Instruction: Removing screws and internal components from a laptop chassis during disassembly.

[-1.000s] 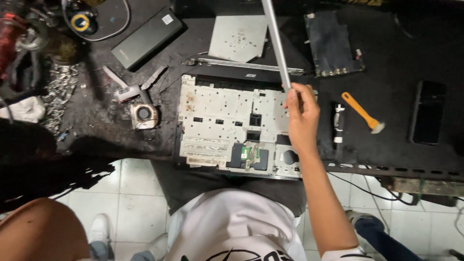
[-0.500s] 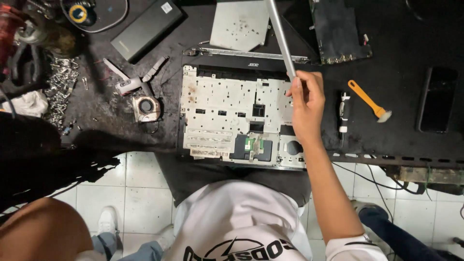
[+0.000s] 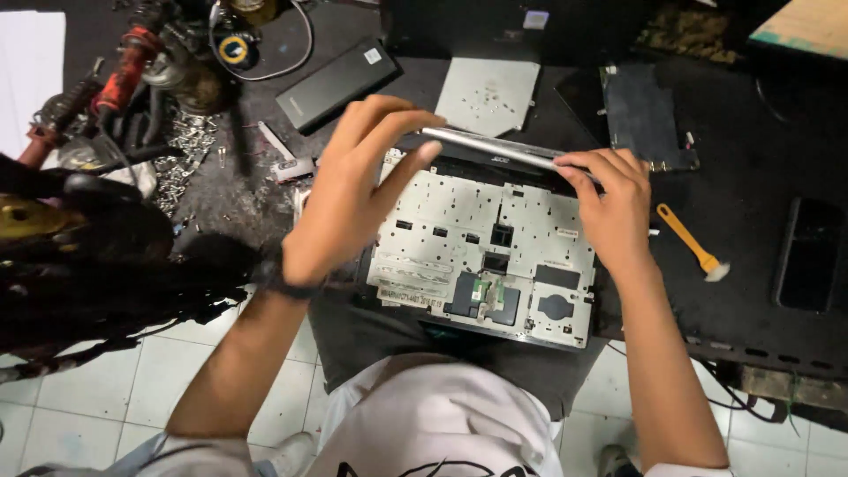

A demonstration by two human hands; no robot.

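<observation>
Both hands now grip the silver strip (image 3: 495, 147), which a second ago stood upright in the right hand alone. Nearest, the chassis (image 3: 481, 256) lies inside-up below the fingers. Left hand (image 3: 344, 199) pinches the strip's left end between thumb and curled fingers; right hand (image 3: 611, 205) closes over its right end. Whether the strip sits in its seat is unclear. Uneven pressure could bend it or snap a clip. Beyond the fingers lie a grey plate (image 3: 488, 95) and battery (image 3: 336, 84).
</observation>
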